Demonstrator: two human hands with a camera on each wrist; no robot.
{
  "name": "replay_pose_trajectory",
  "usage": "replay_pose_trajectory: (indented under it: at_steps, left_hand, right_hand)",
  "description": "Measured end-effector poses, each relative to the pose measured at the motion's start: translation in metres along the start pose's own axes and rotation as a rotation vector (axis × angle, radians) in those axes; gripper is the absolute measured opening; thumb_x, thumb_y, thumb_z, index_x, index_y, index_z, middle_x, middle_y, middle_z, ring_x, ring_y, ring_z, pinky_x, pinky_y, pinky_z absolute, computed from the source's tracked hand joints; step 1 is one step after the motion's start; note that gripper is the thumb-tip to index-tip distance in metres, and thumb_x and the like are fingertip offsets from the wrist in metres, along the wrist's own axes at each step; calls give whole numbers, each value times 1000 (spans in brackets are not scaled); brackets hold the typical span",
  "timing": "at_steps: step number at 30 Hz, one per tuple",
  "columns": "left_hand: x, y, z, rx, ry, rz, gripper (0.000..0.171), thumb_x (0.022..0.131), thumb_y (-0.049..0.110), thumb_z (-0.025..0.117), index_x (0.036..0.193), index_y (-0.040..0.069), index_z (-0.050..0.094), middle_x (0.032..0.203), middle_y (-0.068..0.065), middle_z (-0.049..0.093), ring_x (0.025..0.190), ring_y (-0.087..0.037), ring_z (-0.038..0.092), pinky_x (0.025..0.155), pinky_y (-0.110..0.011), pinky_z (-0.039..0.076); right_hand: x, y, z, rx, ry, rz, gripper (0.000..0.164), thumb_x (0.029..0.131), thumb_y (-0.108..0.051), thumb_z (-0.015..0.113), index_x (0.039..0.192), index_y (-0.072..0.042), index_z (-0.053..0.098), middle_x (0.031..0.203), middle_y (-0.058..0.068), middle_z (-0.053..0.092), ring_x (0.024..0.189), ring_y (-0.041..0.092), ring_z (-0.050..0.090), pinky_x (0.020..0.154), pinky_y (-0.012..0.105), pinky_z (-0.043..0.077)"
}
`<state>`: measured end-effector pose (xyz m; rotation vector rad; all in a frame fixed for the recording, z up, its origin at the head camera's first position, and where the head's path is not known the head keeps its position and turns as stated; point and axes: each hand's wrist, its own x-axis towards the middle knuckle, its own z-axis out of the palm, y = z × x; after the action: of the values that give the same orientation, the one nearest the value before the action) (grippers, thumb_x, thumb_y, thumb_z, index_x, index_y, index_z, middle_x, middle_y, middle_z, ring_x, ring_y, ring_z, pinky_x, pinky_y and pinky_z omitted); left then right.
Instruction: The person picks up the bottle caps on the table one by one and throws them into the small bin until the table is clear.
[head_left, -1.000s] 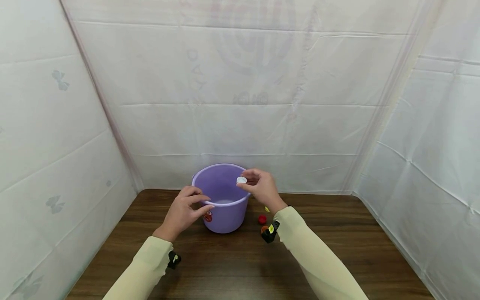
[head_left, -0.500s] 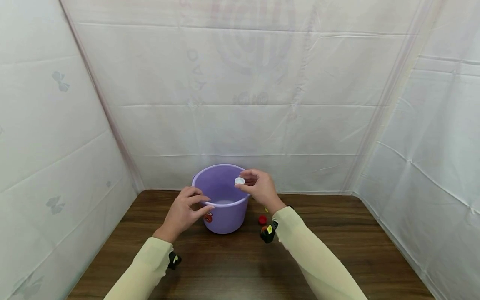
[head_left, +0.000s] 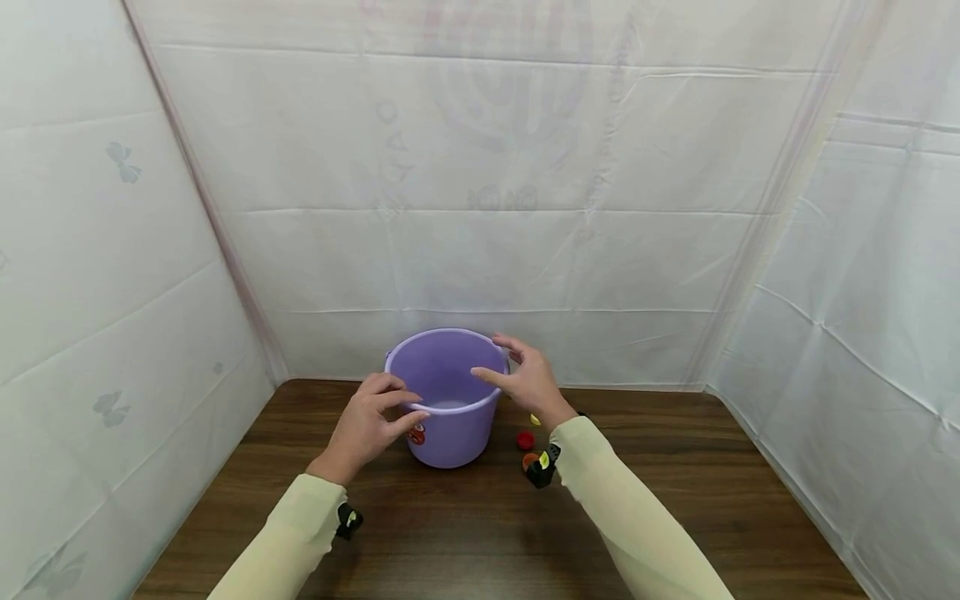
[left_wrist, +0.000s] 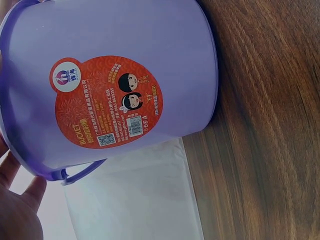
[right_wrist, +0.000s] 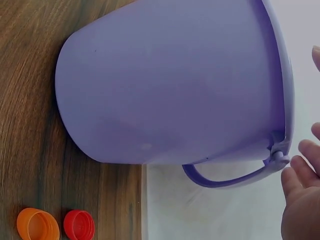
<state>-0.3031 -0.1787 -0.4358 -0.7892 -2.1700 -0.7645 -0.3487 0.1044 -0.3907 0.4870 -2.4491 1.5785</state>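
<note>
A purple bucket (head_left: 453, 437) stands upright on the table. My left hand (head_left: 367, 425) holds the bucket's near-left rim, thumb and fingers curved at the edge. In the left wrist view, a red label (left_wrist: 110, 102) shows on the bucket's wall, with the left fingers (left_wrist: 34, 195) at the rim. Over the right side of the opening, my right hand (head_left: 527, 383) is spread with nothing between thumb and fingers. The right wrist view shows its fingers (right_wrist: 302, 170) beside the rim and the handle (right_wrist: 220, 183). Most of the bucket's inner floor is hidden.
Right of the bucket lie a red bottle cap (head_left: 525, 441), an orange cap (head_left: 529, 461) partly behind the wrist camera, and a small yellow piece (head_left: 535, 420). Pale sheets (head_left: 480, 250) wall the wooden table (head_left: 450, 533) at the back and sides.
My right hand has let go of the white bottle cap over the bucket and its fingers have spread. The cap is out of sight now. My left hand and the bucket stay put.
</note>
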Motion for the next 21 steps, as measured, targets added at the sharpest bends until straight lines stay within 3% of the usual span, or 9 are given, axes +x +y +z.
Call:
replay_pose_trajectory:
  at_steps: [10,21]
  left_hand:
    - [1,0,0,-4,0,-10,22,74,25,93,91,18,81,97,3,64,99,-15,53,83,-32,46]
    - [0,-1,1,-6,1,-15,22,75,27,93,91,19,81,98,5,64,100,-14,53,83,-31,46]
  right_hand:
    - [-2,9,-5,73,0,6,74,80,-41,88,143,-15,60,149,2,57,142,34,51,109,51,49]
    - [-10,15,-16,55,23,2,69,81,-47,87,139,-19,63,147,2,59,139,34,53,113,52,44]
